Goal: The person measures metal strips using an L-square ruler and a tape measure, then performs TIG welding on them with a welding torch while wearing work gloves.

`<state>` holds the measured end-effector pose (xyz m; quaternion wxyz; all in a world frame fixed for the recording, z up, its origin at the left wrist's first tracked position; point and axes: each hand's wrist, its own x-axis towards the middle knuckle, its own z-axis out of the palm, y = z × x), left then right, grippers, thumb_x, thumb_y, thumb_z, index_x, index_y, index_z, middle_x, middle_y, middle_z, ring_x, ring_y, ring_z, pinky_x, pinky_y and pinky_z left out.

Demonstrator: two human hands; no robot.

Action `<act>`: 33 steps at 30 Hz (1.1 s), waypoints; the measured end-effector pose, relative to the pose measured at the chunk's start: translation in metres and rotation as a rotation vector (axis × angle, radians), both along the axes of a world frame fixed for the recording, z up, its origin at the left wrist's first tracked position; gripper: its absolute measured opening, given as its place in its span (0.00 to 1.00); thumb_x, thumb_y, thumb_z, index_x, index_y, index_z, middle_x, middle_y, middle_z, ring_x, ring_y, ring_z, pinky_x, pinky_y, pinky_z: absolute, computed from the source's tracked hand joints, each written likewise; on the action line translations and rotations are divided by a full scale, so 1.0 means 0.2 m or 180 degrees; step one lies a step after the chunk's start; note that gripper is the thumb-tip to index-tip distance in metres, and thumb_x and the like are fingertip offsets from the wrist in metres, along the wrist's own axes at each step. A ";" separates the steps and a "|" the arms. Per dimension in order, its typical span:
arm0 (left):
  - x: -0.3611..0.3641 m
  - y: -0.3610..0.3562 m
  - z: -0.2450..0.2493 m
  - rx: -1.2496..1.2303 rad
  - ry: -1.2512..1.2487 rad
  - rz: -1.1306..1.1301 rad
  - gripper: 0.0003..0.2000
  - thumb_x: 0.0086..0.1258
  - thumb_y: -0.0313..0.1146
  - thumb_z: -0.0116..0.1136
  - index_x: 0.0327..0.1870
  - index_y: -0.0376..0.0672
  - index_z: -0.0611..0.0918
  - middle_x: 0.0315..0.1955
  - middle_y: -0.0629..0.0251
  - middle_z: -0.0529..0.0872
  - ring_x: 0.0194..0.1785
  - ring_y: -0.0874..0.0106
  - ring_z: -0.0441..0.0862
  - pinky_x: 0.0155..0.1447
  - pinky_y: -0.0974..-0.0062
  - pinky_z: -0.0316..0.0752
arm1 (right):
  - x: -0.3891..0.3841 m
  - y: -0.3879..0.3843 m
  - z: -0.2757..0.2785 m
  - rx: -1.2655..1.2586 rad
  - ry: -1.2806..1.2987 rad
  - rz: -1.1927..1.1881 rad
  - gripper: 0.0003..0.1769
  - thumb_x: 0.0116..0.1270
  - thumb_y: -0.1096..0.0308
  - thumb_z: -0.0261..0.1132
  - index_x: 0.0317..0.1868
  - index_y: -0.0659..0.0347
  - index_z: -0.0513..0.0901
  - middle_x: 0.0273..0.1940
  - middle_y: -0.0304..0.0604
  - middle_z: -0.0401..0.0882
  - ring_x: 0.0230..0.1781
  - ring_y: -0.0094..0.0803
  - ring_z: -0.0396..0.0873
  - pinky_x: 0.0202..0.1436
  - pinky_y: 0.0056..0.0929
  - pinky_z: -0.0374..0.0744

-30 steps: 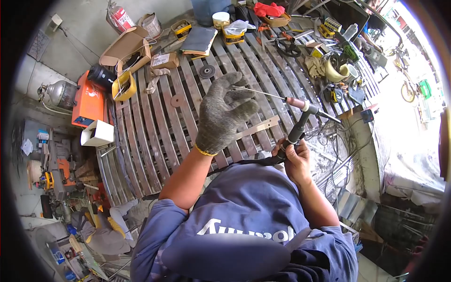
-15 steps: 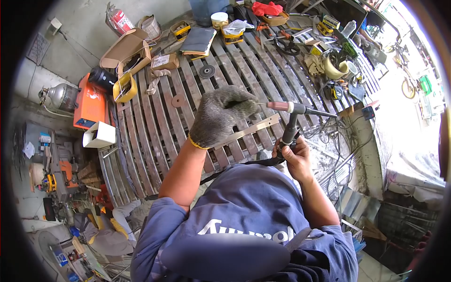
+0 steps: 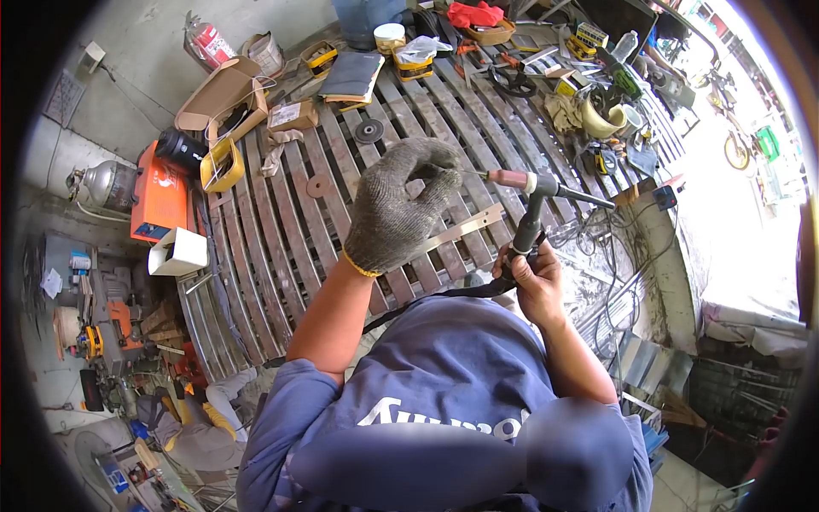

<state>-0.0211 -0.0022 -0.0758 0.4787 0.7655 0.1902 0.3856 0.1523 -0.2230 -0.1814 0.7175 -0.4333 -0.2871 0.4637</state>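
A grey knitted glove with a yellow cuff covers my left hand (image 3: 401, 205), whose thumb and forefinger pinch the thin rod (image 3: 473, 173) at the tip of the torch. My bare right hand (image 3: 533, 277) is wrapped round the black handle of the welding torch (image 3: 531, 213). The torch's pinkish nozzle (image 3: 508, 178) points left toward the glove, and its black back cap points right. Beneath the glove, a flat metal strip with holes (image 3: 469, 226) lies at a slant on the slatted metal table (image 3: 281, 230).
Two discs (image 3: 368, 130) (image 3: 318, 186) lie on the slats. An orange machine (image 3: 159, 196), a yellow container (image 3: 223, 166) and an open cardboard box (image 3: 217, 98) stand at the left. Tools and a cream helmet (image 3: 601, 119) crowd the back right. Cables (image 3: 610, 247) hang at the right.
My left hand has moved slightly left and up, with its fingers turned. The torch has shifted slightly to the right and upward. The surroundings have shifted a little left in view.
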 end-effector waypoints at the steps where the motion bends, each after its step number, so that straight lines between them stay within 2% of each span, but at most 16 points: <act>1: 0.01 0.00 0.00 0.0088 0.0078 0.0002 0.09 0.82 0.22 0.71 0.58 0.35 0.88 0.50 0.63 0.94 0.53 0.75 0.93 0.60 0.72 0.88 | 0.00 0.00 0.00 0.0001 -0.0019 0.0005 0.27 0.83 0.60 0.77 0.72 0.62 0.78 0.49 0.42 0.87 0.47 0.32 0.87 0.56 0.35 0.85; 4: 0.05 0.00 -0.03 0.0331 -0.0191 0.0187 0.07 0.77 0.26 0.76 0.52 0.41 0.92 0.45 0.60 0.96 0.45 0.69 0.95 0.51 0.68 0.88 | -0.01 0.01 0.01 0.0026 0.0015 -0.0002 0.28 0.83 0.60 0.78 0.73 0.61 0.77 0.49 0.42 0.88 0.47 0.31 0.87 0.56 0.35 0.85; 7: 0.04 -0.03 0.01 0.0395 -0.0012 0.0087 0.09 0.81 0.21 0.72 0.58 0.37 0.90 0.49 0.64 0.96 0.52 0.76 0.93 0.57 0.73 0.88 | -0.02 0.02 0.02 -0.0050 0.0032 0.0027 0.29 0.82 0.60 0.78 0.74 0.61 0.77 0.50 0.42 0.88 0.48 0.32 0.88 0.58 0.35 0.85; 10: 0.05 -0.05 0.00 0.0197 0.0007 0.0097 0.09 0.82 0.22 0.72 0.59 0.37 0.90 0.48 0.63 0.96 0.52 0.76 0.94 0.56 0.73 0.89 | -0.02 0.03 0.00 -0.0055 -0.0076 0.0099 0.29 0.82 0.60 0.78 0.74 0.61 0.77 0.51 0.42 0.88 0.49 0.33 0.88 0.59 0.36 0.85; 13: 0.11 -0.07 -0.07 0.0003 -0.0466 0.0236 0.07 0.79 0.27 0.75 0.54 0.40 0.92 0.42 0.61 0.95 0.42 0.72 0.94 0.46 0.72 0.87 | -0.04 0.05 0.01 -0.0022 -0.0025 0.0050 0.28 0.82 0.59 0.78 0.73 0.61 0.77 0.51 0.41 0.88 0.50 0.32 0.88 0.60 0.36 0.85; 16: 0.12 -0.14 -0.09 -0.0326 -0.0624 0.0204 0.10 0.83 0.27 0.72 0.60 0.38 0.90 0.48 0.60 0.95 0.48 0.73 0.93 0.51 0.72 0.87 | -0.07 0.06 0.01 0.0052 -0.0111 -0.0017 0.27 0.83 0.59 0.78 0.71 0.61 0.77 0.52 0.41 0.88 0.50 0.32 0.88 0.59 0.36 0.85; 19: 0.22 -0.27 -0.14 -0.0940 -0.1491 0.0396 0.16 0.87 0.32 0.69 0.69 0.35 0.85 0.58 0.57 0.92 0.57 0.73 0.91 0.60 0.71 0.86 | -0.09 0.08 -0.01 0.0112 -0.0071 -0.0001 0.26 0.83 0.60 0.77 0.70 0.62 0.77 0.53 0.42 0.88 0.52 0.32 0.88 0.61 0.37 0.86; 22: 0.18 -0.30 -0.19 -0.0809 -0.0942 0.0436 0.23 0.92 0.39 0.64 0.77 0.35 0.78 0.63 0.56 0.89 0.62 0.70 0.89 0.67 0.69 0.85 | -0.11 0.08 0.01 0.0144 -0.0005 0.0070 0.25 0.84 0.61 0.76 0.70 0.62 0.77 0.54 0.42 0.88 0.54 0.33 0.88 0.62 0.38 0.86; 24: 0.21 -0.31 -0.24 -0.1799 -0.1746 -0.0110 0.26 0.94 0.44 0.59 0.81 0.36 0.75 0.63 0.56 0.89 0.64 0.68 0.90 0.68 0.65 0.86 | -0.13 0.09 0.01 0.0180 0.0093 0.0040 0.24 0.84 0.62 0.76 0.69 0.62 0.77 0.54 0.43 0.88 0.54 0.33 0.88 0.63 0.39 0.87; 26: 0.19 -0.32 -0.21 -0.2762 -0.2181 -0.0812 0.26 0.95 0.44 0.57 0.82 0.36 0.73 0.66 0.55 0.88 0.67 0.66 0.89 0.70 0.63 0.87 | -0.14 0.09 0.04 0.0235 0.0190 0.0008 0.24 0.84 0.62 0.76 0.70 0.62 0.77 0.54 0.43 0.88 0.53 0.33 0.88 0.63 0.39 0.87; 27: 0.18 -0.34 -0.20 -0.2611 -0.2056 -0.0783 0.28 0.93 0.37 0.61 0.85 0.38 0.68 0.67 0.52 0.88 0.67 0.65 0.90 0.69 0.61 0.88 | -0.14 0.09 0.05 0.0237 0.0206 -0.0019 0.26 0.84 0.62 0.76 0.72 0.63 0.76 0.56 0.44 0.88 0.56 0.34 0.88 0.65 0.40 0.87; 30: 0.27 -0.40 -0.16 -0.1732 -0.1960 -0.0598 0.35 0.88 0.29 0.67 0.88 0.39 0.61 0.65 0.49 0.89 0.64 0.65 0.92 0.68 0.63 0.88 | -0.15 0.09 0.06 0.0237 0.0272 -0.0086 0.31 0.84 0.64 0.75 0.79 0.64 0.73 0.65 0.46 0.87 0.64 0.36 0.88 0.72 0.41 0.85; 32: 0.31 -0.40 -0.23 -0.1234 -0.1456 -0.0401 0.45 0.80 0.23 0.73 0.91 0.37 0.55 0.62 0.48 0.91 0.57 0.64 0.95 0.63 0.66 0.90 | -0.16 0.10 0.03 0.0227 0.0320 -0.0114 0.35 0.84 0.66 0.74 0.84 0.64 0.70 0.73 0.48 0.85 0.71 0.37 0.86 0.77 0.42 0.83; 33: 0.29 -0.42 -0.21 -0.1131 -0.1158 -0.0338 0.46 0.79 0.23 0.74 0.91 0.37 0.55 0.61 0.49 0.92 0.56 0.64 0.95 0.62 0.66 0.90 | -0.15 0.10 0.00 0.0326 0.0349 0.0018 0.38 0.85 0.68 0.74 0.88 0.64 0.67 0.80 0.48 0.80 0.79 0.38 0.80 0.83 0.42 0.79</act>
